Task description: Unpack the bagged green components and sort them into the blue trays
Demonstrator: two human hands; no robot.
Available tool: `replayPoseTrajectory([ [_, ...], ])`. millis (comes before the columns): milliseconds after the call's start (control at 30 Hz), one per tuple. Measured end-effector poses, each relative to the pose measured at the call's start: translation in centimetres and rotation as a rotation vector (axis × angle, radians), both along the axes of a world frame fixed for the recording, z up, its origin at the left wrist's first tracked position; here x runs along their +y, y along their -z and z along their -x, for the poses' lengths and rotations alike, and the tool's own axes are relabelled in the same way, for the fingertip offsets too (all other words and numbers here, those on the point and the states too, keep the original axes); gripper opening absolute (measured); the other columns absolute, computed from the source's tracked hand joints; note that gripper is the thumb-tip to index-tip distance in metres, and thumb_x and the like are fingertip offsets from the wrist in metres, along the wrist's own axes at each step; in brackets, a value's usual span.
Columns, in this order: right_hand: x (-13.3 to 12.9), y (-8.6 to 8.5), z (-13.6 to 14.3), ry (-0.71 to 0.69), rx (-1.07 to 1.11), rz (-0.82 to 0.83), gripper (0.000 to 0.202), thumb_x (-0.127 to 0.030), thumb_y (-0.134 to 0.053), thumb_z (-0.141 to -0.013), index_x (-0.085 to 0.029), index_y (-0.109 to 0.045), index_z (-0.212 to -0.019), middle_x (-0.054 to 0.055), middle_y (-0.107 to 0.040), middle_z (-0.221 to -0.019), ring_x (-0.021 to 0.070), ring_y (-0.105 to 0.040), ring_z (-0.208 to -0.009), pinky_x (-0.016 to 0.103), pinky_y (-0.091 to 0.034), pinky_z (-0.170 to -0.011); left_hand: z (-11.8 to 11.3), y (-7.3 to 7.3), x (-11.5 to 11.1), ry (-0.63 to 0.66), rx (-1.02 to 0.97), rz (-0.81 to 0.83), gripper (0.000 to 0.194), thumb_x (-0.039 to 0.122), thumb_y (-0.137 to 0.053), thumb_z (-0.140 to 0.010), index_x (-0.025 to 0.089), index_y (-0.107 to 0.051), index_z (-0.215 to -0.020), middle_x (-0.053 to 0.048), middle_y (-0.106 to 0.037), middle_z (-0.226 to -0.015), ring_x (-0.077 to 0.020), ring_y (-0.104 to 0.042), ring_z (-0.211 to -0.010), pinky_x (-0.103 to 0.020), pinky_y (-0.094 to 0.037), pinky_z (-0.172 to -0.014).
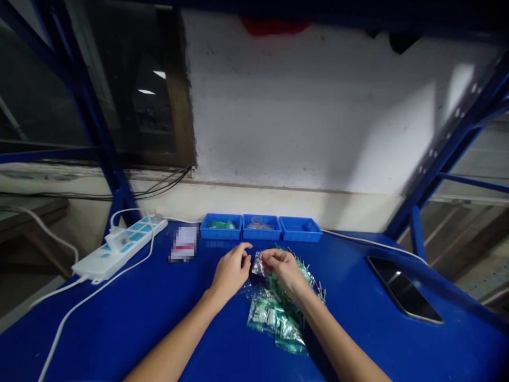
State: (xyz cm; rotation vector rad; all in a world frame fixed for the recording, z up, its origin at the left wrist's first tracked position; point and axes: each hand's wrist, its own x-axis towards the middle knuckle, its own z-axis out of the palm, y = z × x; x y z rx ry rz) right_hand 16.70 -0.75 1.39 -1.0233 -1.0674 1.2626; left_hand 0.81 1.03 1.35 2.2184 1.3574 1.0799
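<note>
My right hand (283, 268) pinches a small clear plastic bag (258, 264) with something silvery in it. Just left of that bag is my left hand (233, 269), its thumb and fingers curved and apart, with nothing visible between them. Beneath and beside my right hand lies a pile of green-tinted clear packets (274, 313) holding small metal screw-like pieces. Part of the pile is hidden by my right hand and forearm.
Along the back edge stand a blue bin with green items (220, 233), one with brownish pieces (261, 234) and a third blue bin (301, 236). A phone (404, 289) lies right; a white power strip (119, 249) with cables and a blurred card (184, 243) lie left.
</note>
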Motion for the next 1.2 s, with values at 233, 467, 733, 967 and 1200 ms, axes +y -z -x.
replayPoseTrajectory([
  [233,0.2,0.6,0.1,0.143,-0.23,-0.151,0.014,-0.024,-0.058,-0.064,-0.015,-0.063,-0.074,-0.001,-0.06,-0.058,0.0113,-0.05,-0.052,0.024,-0.039,-0.054,0.1,0.1,0.3,0.096,0.124,0.391,0.027,0.031,-0.048,-0.077,0.02,-0.066,-0.062,-0.001,-0.063,-0.058,-0.0171,-0.057,-0.058,-0.024,-0.029,-0.054],
  [467,-0.1,0.8,-0.4,0.267,-0.654,-0.35,0.024,-0.019,-0.047,-0.073,-0.016,-0.067,-0.088,0.005,-0.069,-0.078,0.0174,-0.06,-0.066,0.028,-0.045,-0.065,0.7,-1.2,0.1,0.193,-0.233,0.729,0.048,0.057,-0.046,-0.076,0.015,-0.065,-0.062,0.004,-0.041,-0.044,-0.0105,-0.042,-0.045,-0.023,-0.023,-0.048],
  [733,-1.6,0.4,0.7,0.165,-1.017,-0.694,0.034,-0.003,-0.04,-0.074,-0.018,-0.061,-0.096,0.007,-0.065,-0.084,0.0198,-0.058,-0.079,0.029,-0.043,-0.072,-0.6,-0.2,0.0,0.188,-0.661,1.066,0.054,0.067,-0.054,-0.065,0.014,-0.06,-0.076,0.002,-0.054,-0.058,-0.0097,-0.052,-0.051,-0.02,-0.025,-0.047],
  [967,-1.3,0.4,0.5,0.194,-0.922,-0.608,0.034,0.002,-0.039,-0.065,-0.018,-0.062,-0.081,0.008,-0.06,-0.09,0.0216,-0.054,-0.089,0.033,-0.04,-0.08,-0.6,0.2,0.3,0.151,-0.527,0.588,0.022,0.033,-0.053,-0.079,0.015,-0.063,-0.085,-0.005,-0.066,-0.083,-0.0152,-0.06,-0.075,-0.022,-0.039,-0.058],
  [1200,-0.6,-0.3,0.2,-0.068,-0.137,0.034,0.047,-0.057,-0.039,-0.083,-0.017,-0.059,-0.068,0.004,-0.058,-0.061,0.0158,-0.054,-0.057,0.027,-0.038,-0.056,-0.3,-0.6,-0.2,0.204,-0.22,-0.131,0.021,0.02,-0.05,-0.085,0.024,-0.07,-0.09,-0.005,-0.059,-0.099,-0.0193,-0.053,-0.098,-0.034,-0.042,-0.087],
])
